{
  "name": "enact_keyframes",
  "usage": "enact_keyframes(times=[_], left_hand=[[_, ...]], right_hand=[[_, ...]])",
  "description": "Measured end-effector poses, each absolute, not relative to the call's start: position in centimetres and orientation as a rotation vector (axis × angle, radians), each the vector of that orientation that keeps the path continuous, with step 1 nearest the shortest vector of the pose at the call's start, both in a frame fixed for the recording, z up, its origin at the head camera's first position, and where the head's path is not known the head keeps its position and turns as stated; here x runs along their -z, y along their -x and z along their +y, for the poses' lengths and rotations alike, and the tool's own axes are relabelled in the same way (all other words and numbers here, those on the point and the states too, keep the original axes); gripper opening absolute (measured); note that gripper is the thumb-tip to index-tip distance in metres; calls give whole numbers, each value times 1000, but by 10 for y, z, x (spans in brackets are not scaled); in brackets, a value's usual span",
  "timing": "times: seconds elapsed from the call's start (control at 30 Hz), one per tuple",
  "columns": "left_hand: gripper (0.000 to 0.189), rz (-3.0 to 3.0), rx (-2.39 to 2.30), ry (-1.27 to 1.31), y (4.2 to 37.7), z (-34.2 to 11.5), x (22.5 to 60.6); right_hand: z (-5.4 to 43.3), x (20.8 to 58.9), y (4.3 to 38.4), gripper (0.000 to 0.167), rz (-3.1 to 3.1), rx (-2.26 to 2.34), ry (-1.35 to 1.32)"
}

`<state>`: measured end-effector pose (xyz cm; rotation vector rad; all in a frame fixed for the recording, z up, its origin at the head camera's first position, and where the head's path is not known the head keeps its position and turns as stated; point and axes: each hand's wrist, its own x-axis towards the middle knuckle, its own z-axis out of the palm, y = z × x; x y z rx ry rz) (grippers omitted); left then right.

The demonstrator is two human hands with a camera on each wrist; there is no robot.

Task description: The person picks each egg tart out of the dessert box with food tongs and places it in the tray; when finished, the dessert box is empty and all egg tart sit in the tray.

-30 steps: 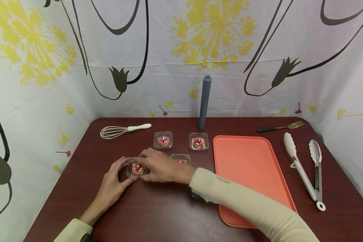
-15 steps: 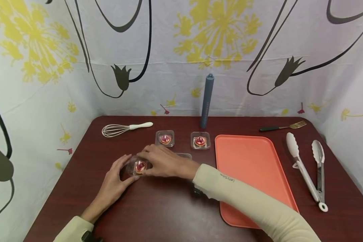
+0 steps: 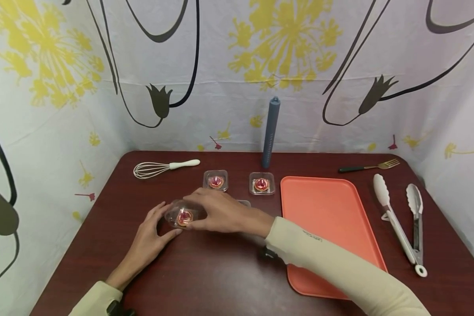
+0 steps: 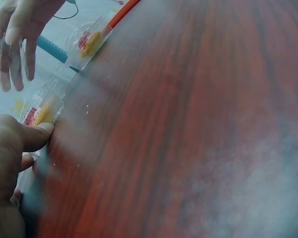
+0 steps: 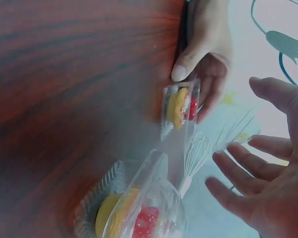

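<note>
- I see the left hand [image 3: 152, 232] gripping the clear box [image 5: 167, 126] on the left of the table [image 3: 221, 276], thumb near, fingers far, probably so it can't slide.
- The right hand [image 3: 223, 213] seems to pinch a clear lid [image 3: 193, 208] above it, likely by the rim to spare the topping.
- The tart [image 3: 184, 217] looks yellow below, white and glossy red above.
- 2 boxed tarts [image 3: 262, 184] sit farther back, perhaps to leave me working room.
</note>
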<state>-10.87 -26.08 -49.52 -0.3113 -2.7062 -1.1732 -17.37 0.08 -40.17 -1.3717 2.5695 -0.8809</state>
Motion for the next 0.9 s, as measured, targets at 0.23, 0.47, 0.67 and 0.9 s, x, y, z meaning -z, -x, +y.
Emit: enact_keyframes(times=[0.23, 0.47, 0.67, 0.9], left_hand=[[73, -2687, 1167, 327, 109, -262, 497], [72, -2660, 1166, 348, 109, -260, 498], [75, -2644, 1172, 367, 110, -261, 499], [70, -2644, 1174, 373, 110, -261, 498]], right_hand=[[9, 403, 161, 63, 2466, 1072, 1274], [16, 412, 148, 58, 2214, 1280, 1101], [18, 422, 138, 46, 2126, 1310, 999], [18, 433, 133, 46, 1959, 1438, 849]])
